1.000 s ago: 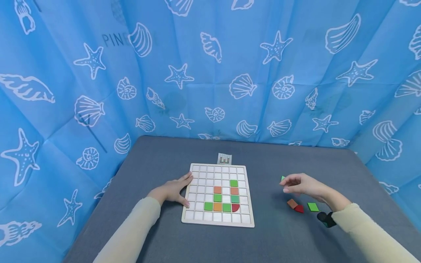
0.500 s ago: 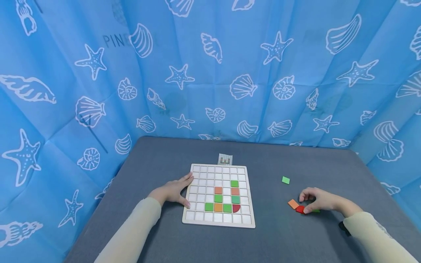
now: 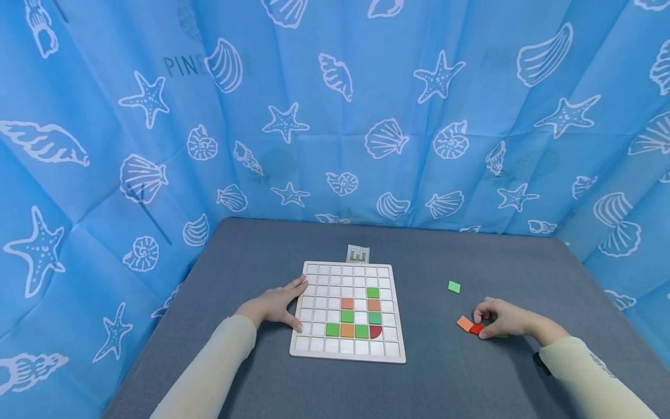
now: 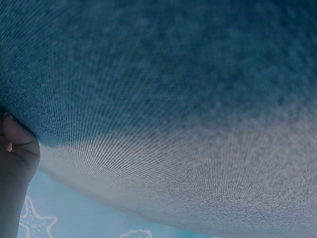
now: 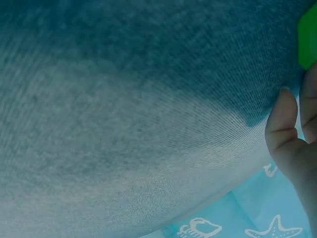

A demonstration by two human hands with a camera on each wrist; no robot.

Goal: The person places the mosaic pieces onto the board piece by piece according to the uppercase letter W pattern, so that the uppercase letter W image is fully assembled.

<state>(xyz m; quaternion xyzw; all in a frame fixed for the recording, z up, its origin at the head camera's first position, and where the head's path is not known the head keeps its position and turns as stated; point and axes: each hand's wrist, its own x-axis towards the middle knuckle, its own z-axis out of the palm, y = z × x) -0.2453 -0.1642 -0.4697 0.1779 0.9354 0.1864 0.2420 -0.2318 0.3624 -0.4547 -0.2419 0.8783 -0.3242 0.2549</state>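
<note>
A white gridded board (image 3: 316, 354) lies on the grey table, with several green and orange square tiles, a teal tile (image 3: 374, 318) and a dark red rounded tile (image 3: 376, 331) in its cells. My left hand (image 3: 270, 305) rests at the board's left edge, thumb and fingers spread along the rim. To the right, my right hand (image 3: 505, 319) is down at the table, thumb and curled fingers pinching a red tile (image 3: 476, 329). An orange tile (image 3: 464, 323) lies right beside the red one. Under the hand, a green tile (image 3: 501, 336) is mostly hidden; the right wrist view shows a green tile (image 5: 308, 42) beyond the thumb.
A light green tile (image 3: 453, 287) lies alone farther back. Behind the board is a small printed pattern card (image 3: 358, 254). Something black (image 3: 541, 364) shows at the right sleeve. A blue shell-patterned curtain (image 3: 335, 116) stands behind the table.
My right hand has moved from near the light green tile, right and toward me, down to the red tile. The light green tile is now uncovered. My left hand stays at the board.
</note>
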